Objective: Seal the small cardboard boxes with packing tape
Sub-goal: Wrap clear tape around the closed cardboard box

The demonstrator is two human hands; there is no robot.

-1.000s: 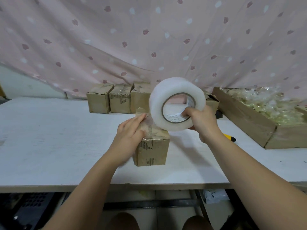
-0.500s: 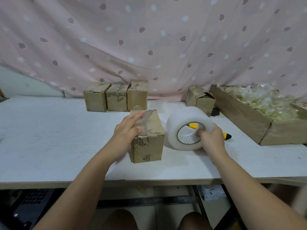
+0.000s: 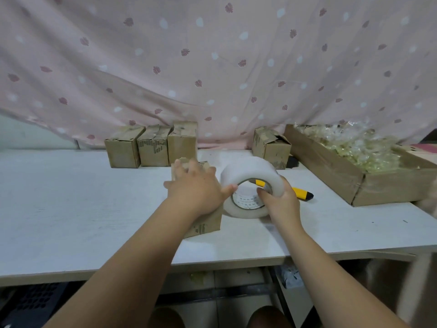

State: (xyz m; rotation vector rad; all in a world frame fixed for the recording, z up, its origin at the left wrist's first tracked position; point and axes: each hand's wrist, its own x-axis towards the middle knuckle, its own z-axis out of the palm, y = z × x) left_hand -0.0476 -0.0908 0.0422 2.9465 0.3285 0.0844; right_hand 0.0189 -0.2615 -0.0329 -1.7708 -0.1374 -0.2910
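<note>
Seems midway, with one box in hand. Presses the left hand point(image 3: 194, 189) flat, fingers straight, on the top of a small brown cardboard box point(image 3: 207, 224) near the front of the white table point(image 3: 71, 209). Grips with the right hand point(image 3: 281, 203) a fat roll of clear packing tape point(image 3: 250, 170), fingers hooked into its core, standing on edge just beside that box. Cannot tell whether a strip already joins roll and lid, hidden as it is under the palm. Probably already sealed: the row of three boxes point(image 3: 153, 149) at the back, tops faintly glossy. Probably still to do: a lone box with ragged flaps point(image 3: 272, 145) on the right. Counts five small boxes in all, one tape roll, one yellow-and-black utility knife point(image 3: 303, 194), one large cardboard tray point(image 3: 354, 188) of clear packets.
</note>
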